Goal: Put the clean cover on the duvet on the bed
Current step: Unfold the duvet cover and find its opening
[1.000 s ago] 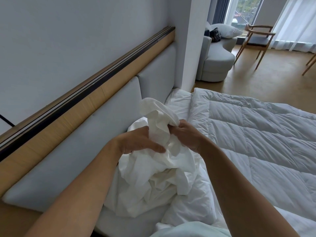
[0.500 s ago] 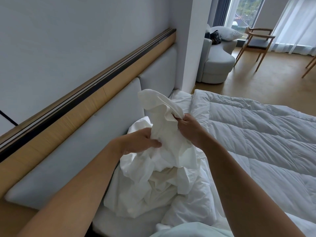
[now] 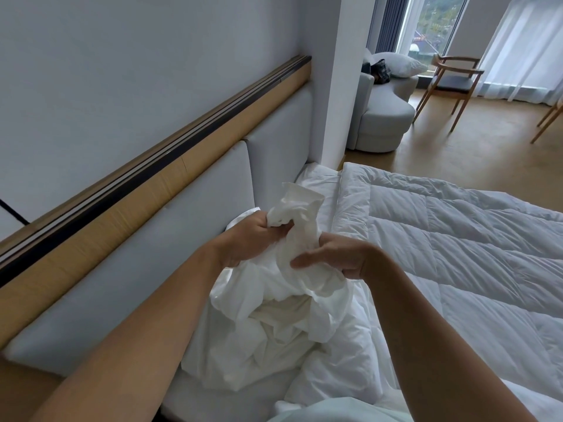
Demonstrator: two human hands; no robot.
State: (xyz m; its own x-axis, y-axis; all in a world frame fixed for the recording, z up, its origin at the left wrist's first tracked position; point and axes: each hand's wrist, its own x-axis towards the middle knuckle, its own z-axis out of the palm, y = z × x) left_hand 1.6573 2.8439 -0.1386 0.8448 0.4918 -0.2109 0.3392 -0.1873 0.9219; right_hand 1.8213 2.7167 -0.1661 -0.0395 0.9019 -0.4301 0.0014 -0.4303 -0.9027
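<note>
A crumpled white duvet cover (image 3: 274,327) is bunched near the head of the bed, against the padded headboard. My left hand (image 3: 253,239) grips a gathered fold near the top of the bunch. Just below and to the right, my right hand (image 3: 332,254) holds the cloth, thumb stretched across the fabric. A twisted peak of cover sticks up between the two hands. The quilted white duvet (image 3: 457,254) lies spread flat across the bed to the right, bare of any cover.
The grey padded headboard (image 3: 182,254) with a wooden rail runs along the left. A white pillar stands at the bed's far corner. Beyond it are a grey armchair (image 3: 384,117) with a pillow, a wooden chair (image 3: 451,83) and sheer curtains on wooden floor.
My left hand has moved up to grip the cover's top fold. My right hand has slid lower on the cloth. The raised peak of fabric is shorter and more bunched.
</note>
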